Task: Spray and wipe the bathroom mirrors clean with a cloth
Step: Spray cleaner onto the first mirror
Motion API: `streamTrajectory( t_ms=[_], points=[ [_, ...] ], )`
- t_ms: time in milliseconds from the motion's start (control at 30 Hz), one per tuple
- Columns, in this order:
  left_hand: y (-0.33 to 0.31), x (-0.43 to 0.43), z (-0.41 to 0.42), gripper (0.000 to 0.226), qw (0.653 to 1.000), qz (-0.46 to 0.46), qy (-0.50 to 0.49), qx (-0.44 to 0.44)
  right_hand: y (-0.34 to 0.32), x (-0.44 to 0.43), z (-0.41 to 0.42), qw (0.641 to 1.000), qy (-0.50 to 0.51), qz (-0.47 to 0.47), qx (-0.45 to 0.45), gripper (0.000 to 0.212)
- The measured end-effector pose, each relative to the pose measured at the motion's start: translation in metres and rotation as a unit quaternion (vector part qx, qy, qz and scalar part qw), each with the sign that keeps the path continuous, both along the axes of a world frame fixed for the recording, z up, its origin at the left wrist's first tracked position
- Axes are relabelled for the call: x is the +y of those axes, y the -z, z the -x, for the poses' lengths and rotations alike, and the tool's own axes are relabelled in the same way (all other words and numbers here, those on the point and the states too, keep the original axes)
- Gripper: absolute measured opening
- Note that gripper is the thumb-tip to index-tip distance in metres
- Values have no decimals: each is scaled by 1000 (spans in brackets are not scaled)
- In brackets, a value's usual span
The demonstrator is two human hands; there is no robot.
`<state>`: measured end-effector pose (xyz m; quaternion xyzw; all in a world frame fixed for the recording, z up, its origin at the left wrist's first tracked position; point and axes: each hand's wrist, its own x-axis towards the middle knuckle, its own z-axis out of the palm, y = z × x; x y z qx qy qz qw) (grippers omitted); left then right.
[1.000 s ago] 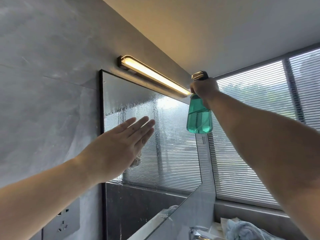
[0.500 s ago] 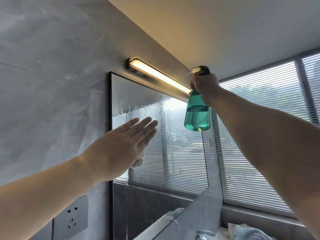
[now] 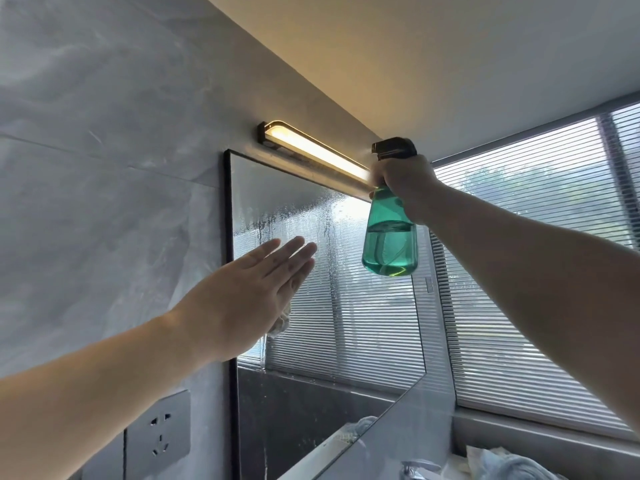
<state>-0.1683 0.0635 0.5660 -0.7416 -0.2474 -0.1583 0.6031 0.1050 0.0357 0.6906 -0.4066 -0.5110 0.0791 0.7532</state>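
A black-framed mirror [image 3: 346,323] hangs on the grey wall, its upper part wet with droplets and runs. My left hand [image 3: 249,292] lies flat with straight fingers against the mirror's left side, pressing a cloth [image 3: 281,322] of which only a small pale corner shows under the palm. My right hand [image 3: 403,183] grips the neck of a green spray bottle [image 3: 389,240] with a black trigger head, held up near the mirror's top right, nozzle pointing left at the glass.
A lit bar lamp [image 3: 311,150] sits just above the mirror. A wall socket [image 3: 157,431] is below left. Window blinds [image 3: 536,271] fill the right side. A tap [image 3: 419,471] and bluish cloths [image 3: 502,465] lie at the bottom right.
The view has shifted slightly, so the mirror sits further right in frame. Both hands keep the same poses on the mirror and the bottle.
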Motion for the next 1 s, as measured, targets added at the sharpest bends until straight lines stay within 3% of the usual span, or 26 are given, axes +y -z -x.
streamTrajectory(
  t_ms=[200,333,467,867,1000],
  points=[
    [0,-9,-7,66,998,35,-39,15,2,-5,-1,1000,-6,16,-13,35],
    [-1,-16,-10,87,995,42,-83,47,6,-6,-8,1000,-5,13,21,35],
    [-2,-12,-10,69,996,43,-78,24,14,-4,-9,1000,-18,15,19,40],
    [-1,-1,-8,67,999,30,-35,13,23,-10,3,999,-48,-6,-17,30],
    [1,4,-6,77,999,17,-17,21,24,-7,2,999,-38,-7,-24,29]
  ],
)
